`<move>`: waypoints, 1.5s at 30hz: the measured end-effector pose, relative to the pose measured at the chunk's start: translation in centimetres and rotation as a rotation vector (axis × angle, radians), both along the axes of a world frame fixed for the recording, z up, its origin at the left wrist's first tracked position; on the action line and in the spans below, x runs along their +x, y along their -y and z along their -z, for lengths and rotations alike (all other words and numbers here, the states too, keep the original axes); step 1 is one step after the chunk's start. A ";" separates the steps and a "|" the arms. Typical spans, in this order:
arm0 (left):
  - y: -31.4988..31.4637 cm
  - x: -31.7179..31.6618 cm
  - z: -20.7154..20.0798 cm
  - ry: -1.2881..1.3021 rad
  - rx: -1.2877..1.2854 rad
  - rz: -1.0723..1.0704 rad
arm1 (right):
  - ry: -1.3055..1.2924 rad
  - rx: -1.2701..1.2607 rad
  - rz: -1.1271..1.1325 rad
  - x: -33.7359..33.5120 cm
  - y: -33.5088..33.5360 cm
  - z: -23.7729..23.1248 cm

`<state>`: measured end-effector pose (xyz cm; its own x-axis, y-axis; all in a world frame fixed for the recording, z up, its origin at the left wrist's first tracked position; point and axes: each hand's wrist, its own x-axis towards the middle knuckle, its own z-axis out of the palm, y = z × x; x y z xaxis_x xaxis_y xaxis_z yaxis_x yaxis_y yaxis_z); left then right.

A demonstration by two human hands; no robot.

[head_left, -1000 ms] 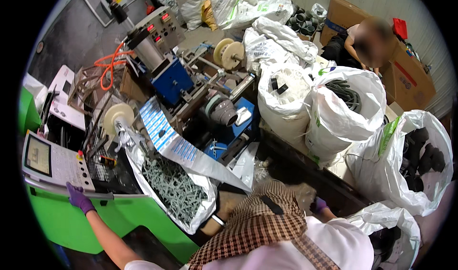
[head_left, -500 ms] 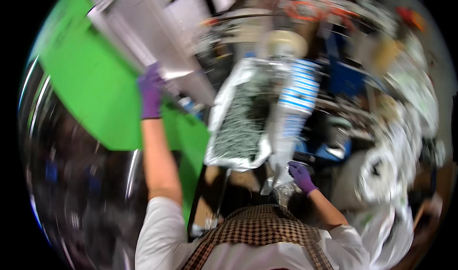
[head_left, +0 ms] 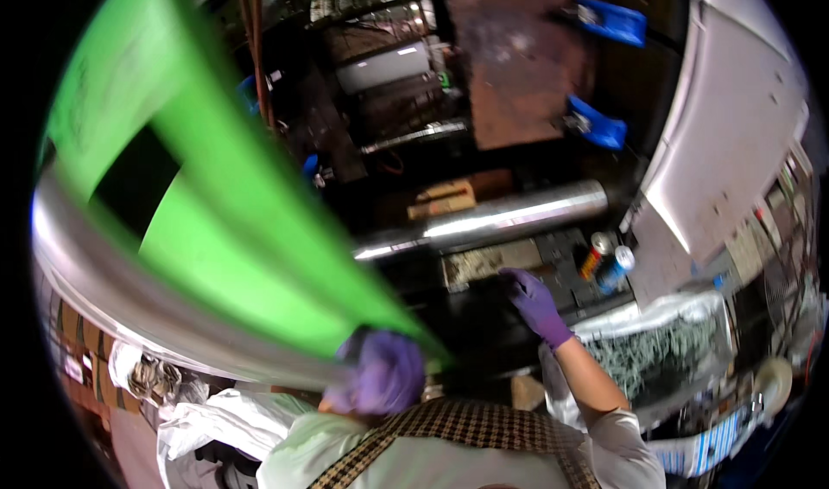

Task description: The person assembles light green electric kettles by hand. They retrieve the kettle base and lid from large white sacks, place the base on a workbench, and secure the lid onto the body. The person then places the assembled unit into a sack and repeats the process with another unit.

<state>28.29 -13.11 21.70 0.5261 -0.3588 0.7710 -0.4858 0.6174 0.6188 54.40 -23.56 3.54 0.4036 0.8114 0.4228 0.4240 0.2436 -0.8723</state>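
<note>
A: What could go wrong here?

B: The green cover (head_left: 233, 221) appears to be held raised by the left hand (head_left: 384, 375) alone, and its edge is blurred. If that grip were lost, the cover could be dropped onto the right hand (head_left: 534, 303), which is stretched into the dark machine bay beneath. A pinch is judged the main risk.

A: How are the hands set?

B: The left hand, gloved in purple, is closed on the cover's lower edge at about 6 o'clock. The right hand's fingers are spread apart; nothing is seen gripped, and whether the surface below is touched cannot be told.

A: And the cover relative to the hands?

B: It sweeps from 10 o'clock down to the left hand. The right hand is placed at 4 o'clock, below a steel roller (head_left: 509, 217), with two spray cans (head_left: 607, 263) just beside it at 3 o'clock.
</note>
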 end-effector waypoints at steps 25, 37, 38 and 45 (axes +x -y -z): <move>-5.0 -7.6 -1.1 -0.152 -0.398 -0.998 | -0.271 0.330 0.266 25.5 -50.3 -17.3; -1.0 10.9 1.1 0.239 -0.143 -0.115 | 0.578 0.303 0.583 4.3 3.6 -11.5; 0.4 13.2 -0.7 0.117 -0.052 -0.120 | 0.674 0.232 0.660 3.1 8.8 -10.4; 13.7 26.2 1.5 -0.271 -0.160 -0.555 | 0.688 -0.365 0.908 -11.4 35.3 -7.6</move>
